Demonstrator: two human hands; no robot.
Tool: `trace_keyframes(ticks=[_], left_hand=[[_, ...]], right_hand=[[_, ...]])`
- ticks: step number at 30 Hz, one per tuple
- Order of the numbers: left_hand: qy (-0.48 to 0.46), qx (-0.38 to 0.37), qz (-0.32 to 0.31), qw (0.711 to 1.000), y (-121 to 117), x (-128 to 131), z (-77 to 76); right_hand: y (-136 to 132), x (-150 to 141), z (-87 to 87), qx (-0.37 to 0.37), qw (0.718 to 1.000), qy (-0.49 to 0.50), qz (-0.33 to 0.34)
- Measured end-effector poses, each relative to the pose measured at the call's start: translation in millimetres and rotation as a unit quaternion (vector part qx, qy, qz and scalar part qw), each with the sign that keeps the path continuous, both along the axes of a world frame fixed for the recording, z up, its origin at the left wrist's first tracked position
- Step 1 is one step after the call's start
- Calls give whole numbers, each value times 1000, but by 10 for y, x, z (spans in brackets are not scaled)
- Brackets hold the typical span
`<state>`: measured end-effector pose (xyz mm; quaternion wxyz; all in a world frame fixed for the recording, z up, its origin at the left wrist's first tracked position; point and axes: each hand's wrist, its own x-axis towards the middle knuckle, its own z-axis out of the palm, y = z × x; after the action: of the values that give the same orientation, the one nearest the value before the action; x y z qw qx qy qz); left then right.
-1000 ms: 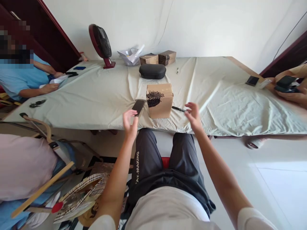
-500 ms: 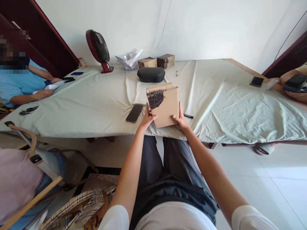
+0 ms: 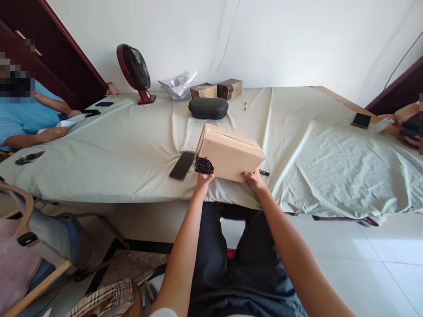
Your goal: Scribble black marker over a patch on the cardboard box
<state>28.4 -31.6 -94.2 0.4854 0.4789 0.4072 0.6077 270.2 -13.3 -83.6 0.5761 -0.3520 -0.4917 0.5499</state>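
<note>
Between my two hands is a brown cardboard box (image 3: pixel 231 152), tilted, with a black scribbled patch at its lower left corner. My left hand (image 3: pixel 205 180) grips that corner, the thumb on the near face and the other fingers hidden behind the box. At the lower right, my right hand (image 3: pixel 255 179) holds the box the same way, thumb in front. A dark smartphone (image 3: pixel 182 166) lies on the cloth just left of the box. Partly hidden behind the right side of the box is a black marker pen (image 3: pixel 264 172).
A black zip case (image 3: pixel 208 108) sits beyond the box, before two smaller cartons (image 3: pixel 229 89) and a white basket (image 3: pixel 176 88). A fan (image 3: pixel 135 72) stands at the back left. One person (image 3: pixel 31 114) holds papers at left; another person's hand (image 3: pixel 408 115) shows at right. Chair (image 3: pixel 28 207) at lower left.
The box has been turned in my hands: the black patch has gone from its upper left to its lower left, and a long side now shows on top. My view has shifted slightly.
</note>
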Motion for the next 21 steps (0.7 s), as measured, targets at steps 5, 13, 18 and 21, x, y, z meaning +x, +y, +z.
trace_keyframes(ticks=[5, 13, 18, 21], left_hand=[[-3, 48, 67, 997, -12, -52, 12], [17, 26, 32, 999, 52, -7, 50], [9, 13, 23, 1000, 94, -11, 6], [5, 7, 26, 1000, 105, -20, -30]], right_hand=[[19, 38, 64, -15, 999, 28, -18], [50, 56, 95, -4, 998, 53, -45], [61, 38, 95, -5, 997, 58, -45], [67, 25, 103, -10, 997, 64, -46]])
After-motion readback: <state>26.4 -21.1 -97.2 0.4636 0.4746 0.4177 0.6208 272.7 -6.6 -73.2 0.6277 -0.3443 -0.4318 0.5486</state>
